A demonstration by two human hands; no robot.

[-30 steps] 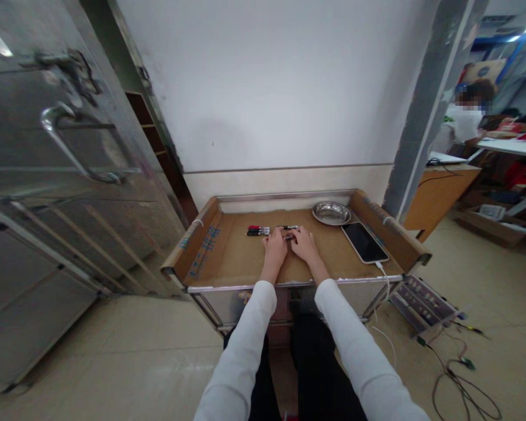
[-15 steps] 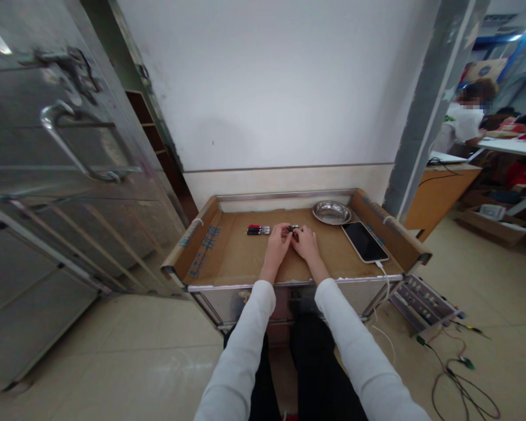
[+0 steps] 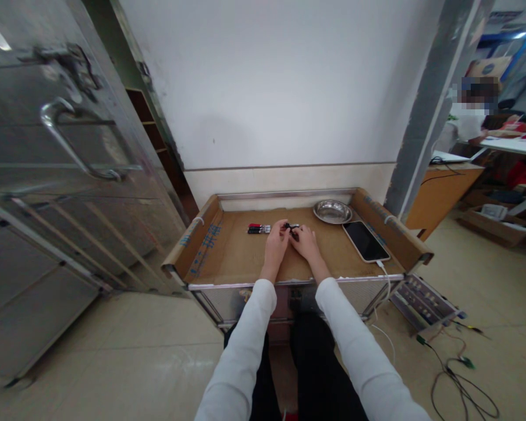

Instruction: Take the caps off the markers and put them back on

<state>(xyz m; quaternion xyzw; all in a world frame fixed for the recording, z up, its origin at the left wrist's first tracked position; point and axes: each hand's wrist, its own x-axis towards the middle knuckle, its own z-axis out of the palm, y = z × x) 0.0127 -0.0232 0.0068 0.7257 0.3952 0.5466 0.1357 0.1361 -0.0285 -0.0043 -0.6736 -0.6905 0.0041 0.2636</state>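
My left hand (image 3: 276, 241) and my right hand (image 3: 305, 241) meet above the cardboard-covered top of a cart. Both are closed, fingertips pinched on a small black object (image 3: 288, 227) between them; its kind is too small to make out. A short silvery-white piece shows just behind the right fingers, partly hidden. Left of my left hand lie several pens (image 3: 258, 229) side by side, black ones and a red-ended one, their right ends close to that hand.
A round metal bowl (image 3: 332, 211) stands at the back right of the cardboard (image 3: 228, 257). In front of it lies a phone (image 3: 366, 241) with a white cable plugged in. Raised cardboard-wrapped sides (image 3: 388, 225) edge the cart. Another person (image 3: 469, 120) sits at the far right.
My left fingers have shifted a little upward, and more of the black object shows between my hands. The pens, bowl and phone have stayed in place.
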